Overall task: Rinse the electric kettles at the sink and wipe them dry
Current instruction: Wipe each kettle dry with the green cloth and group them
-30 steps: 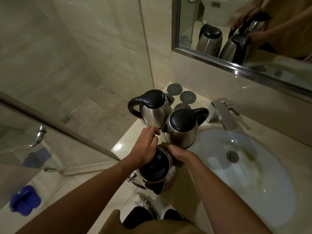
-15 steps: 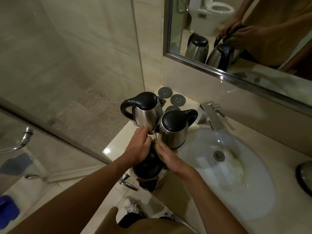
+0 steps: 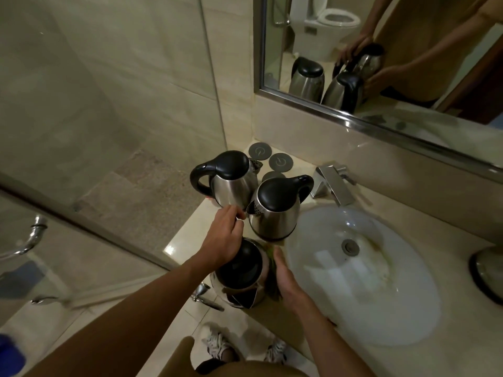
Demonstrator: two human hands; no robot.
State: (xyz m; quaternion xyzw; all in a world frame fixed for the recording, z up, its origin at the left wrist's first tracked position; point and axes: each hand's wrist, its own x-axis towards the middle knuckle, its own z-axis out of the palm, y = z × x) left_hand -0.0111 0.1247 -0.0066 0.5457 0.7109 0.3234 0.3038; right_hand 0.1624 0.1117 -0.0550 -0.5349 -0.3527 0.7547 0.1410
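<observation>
Starting far out to the left of the hands, a glass shower screen with a chrome handle runs alongside the pale stone table. Closer in, the left hand comes down over the nearest steel electric kettle with a black lid; its fingers are curled at the kettle's far edge, apparently round the handle, though the grip itself is hidden beneath the hand. This kettle sits at the table's front edge, right between the two hands. Just beyond the left hand stands a second steel kettle with a black handle pointing left, upright, and beside it, beyond the right hand, a third steel kettle with its black handle pointing right; the two nearly touch. Behind them lie round dark grey kettle bases with power symbols. Now the right hand presses a greenish cloth flat against the near kettle's right flank, fingers fairly straight along the steel. To the right of that hand lies the white oval sink basin, with its metal drain and a square chrome tap above. A framed wall mirror over the table reflects kettles and arms. Far right, a dark round object is cut off by the frame edge.
</observation>
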